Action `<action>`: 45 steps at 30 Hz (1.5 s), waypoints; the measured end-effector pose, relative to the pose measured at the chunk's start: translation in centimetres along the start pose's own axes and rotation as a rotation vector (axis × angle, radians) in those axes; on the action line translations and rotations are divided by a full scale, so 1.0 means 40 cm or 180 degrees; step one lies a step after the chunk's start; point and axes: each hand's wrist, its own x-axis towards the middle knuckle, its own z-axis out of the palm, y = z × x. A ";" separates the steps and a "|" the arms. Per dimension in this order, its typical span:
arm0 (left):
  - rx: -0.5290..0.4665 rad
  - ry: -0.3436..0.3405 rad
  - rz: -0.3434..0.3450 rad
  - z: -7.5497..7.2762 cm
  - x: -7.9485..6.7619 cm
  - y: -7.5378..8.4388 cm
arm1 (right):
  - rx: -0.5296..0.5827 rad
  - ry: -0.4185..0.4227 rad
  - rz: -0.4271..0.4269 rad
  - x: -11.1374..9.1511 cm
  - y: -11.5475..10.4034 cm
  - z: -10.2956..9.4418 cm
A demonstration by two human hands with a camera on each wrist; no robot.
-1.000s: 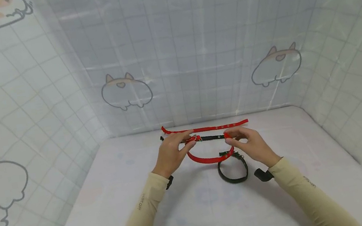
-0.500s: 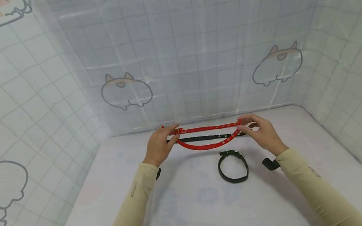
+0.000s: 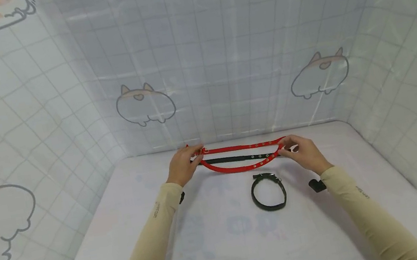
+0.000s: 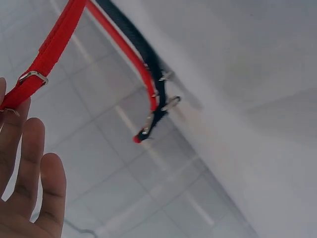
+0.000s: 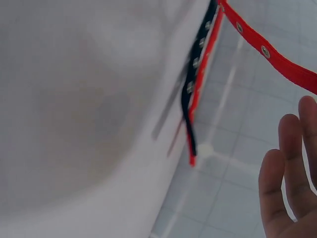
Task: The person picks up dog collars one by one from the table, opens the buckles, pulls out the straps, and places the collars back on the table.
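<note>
A red buckle collar (image 3: 232, 170) hangs in a shallow sag between my two hands. My left hand (image 3: 181, 166) pinches its buckle end; the metal buckle (image 4: 33, 77) shows near the fingers in the left wrist view. My right hand (image 3: 302, 153) pinches the other end, where metal-ringed holes (image 5: 265, 51) run along the strap. Behind it lies a second red collar (image 3: 232, 148), stretched straight along the back. In front of that lies a dark green collar (image 3: 223, 160), also laid out straight and partly covered by the held collar and my left fingers.
Another dark collar (image 3: 271, 208), fastened into a ring, lies on the white surface (image 3: 229, 255) nearer to me, right of the middle. A tile-patterned backdrop (image 3: 224, 76) rises right behind the straight collars, with similar sides at left and right.
My hands have moved apart and away from me, drawing the folded red collar out longer. Over the last half second the right hand shifted slightly right and down; the other collars stayed put.
</note>
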 end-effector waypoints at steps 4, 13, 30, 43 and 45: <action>0.0032 -0.0065 -0.0232 0.009 -0.001 -0.026 | -0.0156 -0.0098 0.0118 0.004 0.028 -0.004; 0.0176 -0.0215 -0.0839 0.014 -0.035 -0.089 | -0.0548 -0.0464 0.0514 0.001 0.071 -0.024; 0.0172 -0.0460 -0.1266 0.033 -0.063 -0.134 | -0.0823 -0.0810 0.1121 -0.020 0.095 -0.006; 0.0262 0.0081 -0.1029 0.017 -0.074 -0.078 | -0.0355 -0.0215 0.0094 -0.016 0.025 0.040; 0.0309 0.0156 -0.0933 0.016 -0.076 -0.065 | -0.0288 -0.0345 0.0060 -0.019 0.017 0.054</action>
